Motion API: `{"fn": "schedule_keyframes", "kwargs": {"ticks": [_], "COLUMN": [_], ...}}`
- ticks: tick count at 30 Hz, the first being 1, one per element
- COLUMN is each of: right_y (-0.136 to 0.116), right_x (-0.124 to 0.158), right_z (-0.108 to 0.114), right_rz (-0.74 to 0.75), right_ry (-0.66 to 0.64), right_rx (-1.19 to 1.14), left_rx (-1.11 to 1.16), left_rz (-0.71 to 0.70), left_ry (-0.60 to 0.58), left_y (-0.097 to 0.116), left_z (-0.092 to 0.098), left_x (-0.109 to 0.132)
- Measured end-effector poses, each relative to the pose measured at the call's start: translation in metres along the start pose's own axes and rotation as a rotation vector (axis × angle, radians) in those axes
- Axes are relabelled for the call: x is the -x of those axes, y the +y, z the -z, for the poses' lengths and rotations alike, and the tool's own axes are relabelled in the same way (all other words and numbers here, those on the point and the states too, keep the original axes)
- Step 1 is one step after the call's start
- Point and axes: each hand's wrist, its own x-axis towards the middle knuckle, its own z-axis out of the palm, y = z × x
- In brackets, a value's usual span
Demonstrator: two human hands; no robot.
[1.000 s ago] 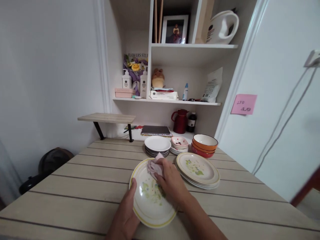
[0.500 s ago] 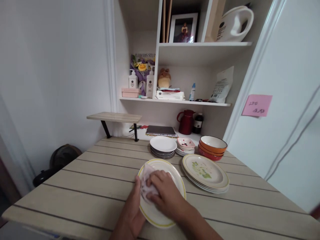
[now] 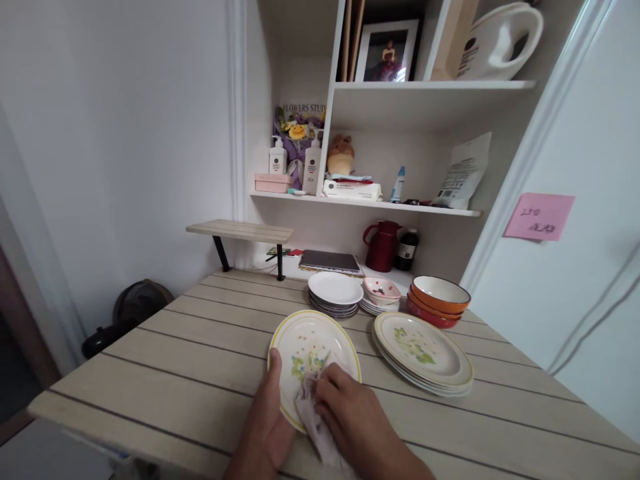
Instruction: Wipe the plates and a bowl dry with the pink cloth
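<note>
My left hand (image 3: 270, 413) grips a cream plate (image 3: 315, 333) by its left edge, thumb on the rim and the other fingers hidden beneath. The plate has a yellow rim and a green floral print, and it is tilted toward me above the table. In my right hand (image 3: 350, 407) is a crumpled pale pink cloth (image 3: 316, 423), pinched against the plate's lower right part and hanging past its edge. To the right lies a stack of similar floral plates (image 3: 425, 350), apart from both hands.
Behind the held plate stand stacked white plates (image 3: 335, 289), small pink bowls (image 3: 381, 289) and orange and red bowls (image 3: 440, 298). A wooden riser (image 3: 240, 231) is on the table's (image 3: 200, 360) back left. A red jug (image 3: 383, 245) stands under the shelves.
My right hand and the cloth have moved from the plate's left side to its lower right, uncovering the floral print. The plate is tilted more. The view has shifted slightly left.
</note>
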Motion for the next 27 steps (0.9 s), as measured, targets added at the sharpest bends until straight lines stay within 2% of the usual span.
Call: {"fn": "schedule_keyframes", "kwargs": {"ticks": [2, 5, 8, 10, 12, 14, 18, 20, 23, 27], "right_y": [-0.008, -0.004, 0.010, 0.019, 0.025, 0.027, 0.026, 0.026, 0.030, 0.036], "right_x": [-0.007, -0.021, -0.028, -0.028, -0.026, -0.023, -0.019, -0.019, -0.022, -0.032], "right_z": [-0.002, 0.000, 0.005, 0.007, 0.006, 0.004, -0.002, -0.004, -0.009, -0.014], "right_rz": [0.031, 0.014, -0.062, -0.165, -0.254, -0.268, -0.142, -0.092, -0.105, -0.214], "right_ry": [0.041, 0.178, 0.320, 0.376, 0.391, 0.387, 0.341, 0.301, 0.306, 0.429], "right_rx": [-0.045, -0.071, -0.058, -0.042, -0.046, -0.118, -0.379, -0.430, -0.375, -0.273], "left_rx": [-0.043, -0.093, -0.090, -0.085, -0.077, -0.049, 0.009, 0.028, 0.056, 0.068], "left_rz": [0.027, 0.072, 0.101, 0.083, 0.056, 0.053, 0.053, 0.057, 0.085, 0.114], "left_ry": [-0.002, 0.017, 0.004, -0.010, -0.029, -0.075, -0.157, -0.179, -0.199, -0.216], "left_y": [-0.001, -0.004, -0.006, -0.007, -0.007, -0.007, -0.006, -0.006, -0.006, -0.008], "left_z": [0.001, 0.001, 0.002, 0.003, 0.003, 0.002, 0.001, 0.003, 0.009, 0.013], "left_x": [0.002, 0.002, -0.001, -0.003, -0.003, -0.002, 0.000, -0.001, -0.005, -0.010]}}
